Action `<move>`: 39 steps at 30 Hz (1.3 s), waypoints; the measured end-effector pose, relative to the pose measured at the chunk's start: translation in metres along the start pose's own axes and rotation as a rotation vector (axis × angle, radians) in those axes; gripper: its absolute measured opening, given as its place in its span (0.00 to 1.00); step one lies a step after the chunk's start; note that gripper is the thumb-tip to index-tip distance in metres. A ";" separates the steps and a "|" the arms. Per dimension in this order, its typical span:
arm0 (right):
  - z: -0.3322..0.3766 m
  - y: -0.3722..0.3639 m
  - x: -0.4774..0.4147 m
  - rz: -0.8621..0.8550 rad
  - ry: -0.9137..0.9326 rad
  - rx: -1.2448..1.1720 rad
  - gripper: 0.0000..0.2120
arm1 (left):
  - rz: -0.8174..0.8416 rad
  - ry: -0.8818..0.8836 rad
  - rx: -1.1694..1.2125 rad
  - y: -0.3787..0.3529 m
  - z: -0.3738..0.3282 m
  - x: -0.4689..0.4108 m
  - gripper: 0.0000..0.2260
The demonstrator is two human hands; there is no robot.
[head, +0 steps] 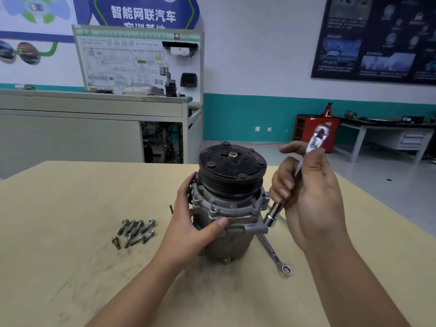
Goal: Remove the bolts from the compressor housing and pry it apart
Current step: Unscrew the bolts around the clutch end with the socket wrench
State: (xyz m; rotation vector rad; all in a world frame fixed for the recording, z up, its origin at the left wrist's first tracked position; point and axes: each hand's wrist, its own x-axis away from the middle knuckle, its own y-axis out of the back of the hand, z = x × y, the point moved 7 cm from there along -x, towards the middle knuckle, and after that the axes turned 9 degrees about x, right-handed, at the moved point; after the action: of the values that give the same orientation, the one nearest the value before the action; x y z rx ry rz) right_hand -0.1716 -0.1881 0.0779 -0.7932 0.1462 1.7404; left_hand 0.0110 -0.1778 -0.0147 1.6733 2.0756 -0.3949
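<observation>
- Left hand (pixel 195 223) grips the compressor housing (pixel 226 239) from 9 o'clock.
- Right hand (pixel 311 199) holds the ratchet (pixel 317 138) at 3 o'clock.
- Loose bolts (pixel 135 230) lie at 9 o'clock.

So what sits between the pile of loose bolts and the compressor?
The left hand, holding the compressor beside the loose bolts, per the head view.

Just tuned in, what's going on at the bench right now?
A person's left hand steadies the upright compressor on the table. The right hand grips a ratchet, its socket beside the flange, not on a bolt. Loose bolts lie piled to the left; some flange bolts are still in. A wrench lies beside the compressor.
</observation>
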 end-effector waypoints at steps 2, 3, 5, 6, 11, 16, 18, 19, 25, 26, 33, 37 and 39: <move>-0.007 0.000 0.003 0.048 -0.119 0.154 0.17 | -0.002 0.003 -0.005 0.001 0.001 0.000 0.36; -0.011 0.003 0.006 0.059 -0.197 0.209 0.18 | -0.002 0.006 -0.007 0.001 0.002 0.000 0.37; -0.021 0.008 0.016 0.067 -0.370 0.233 0.21 | -0.001 0.009 -0.013 0.001 0.002 0.001 0.37; -0.025 0.010 0.022 0.067 -0.456 0.193 0.22 | -0.002 0.007 -0.014 0.001 0.002 0.001 0.38; -0.034 0.002 0.055 0.069 -0.716 -0.186 0.22 | -0.010 0.003 -0.016 0.000 0.002 0.001 0.37; -0.032 -0.016 0.072 0.032 -0.767 -0.357 0.15 | -0.002 -0.013 0.012 -0.002 -0.002 0.003 0.39; -0.032 -0.020 0.075 -0.006 -0.784 -0.388 0.15 | 0.005 -0.012 0.018 -0.003 -0.003 0.004 0.40; -0.032 -0.021 0.077 -0.028 -0.795 -0.401 0.16 | 0.006 -0.015 0.021 -0.003 -0.003 0.004 0.40; -0.034 -0.035 0.085 -0.112 -0.791 -0.456 0.18 | 0.006 -0.009 0.027 -0.003 -0.003 0.005 0.41; -0.035 -0.036 0.085 -0.128 -0.785 -0.465 0.18 | 0.006 -0.007 0.026 -0.003 -0.003 0.005 0.42; -0.043 -0.050 0.080 -0.229 -0.750 -0.561 0.21 | 0.005 -0.005 0.043 0.001 -0.006 0.006 0.43; -0.051 -0.067 0.069 -0.346 -0.667 -0.715 0.21 | -0.011 -0.037 0.036 0.002 -0.006 0.003 0.40; -0.053 -0.076 0.065 -0.389 -0.613 -0.797 0.21 | -0.022 -0.024 0.057 0.002 -0.005 0.001 0.38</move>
State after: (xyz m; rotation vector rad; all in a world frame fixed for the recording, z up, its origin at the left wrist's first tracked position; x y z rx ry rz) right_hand -0.0882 -0.1363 0.0223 -0.7270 -1.0998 1.5668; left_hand 0.0120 -0.1741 -0.0114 1.6708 2.0849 -0.4832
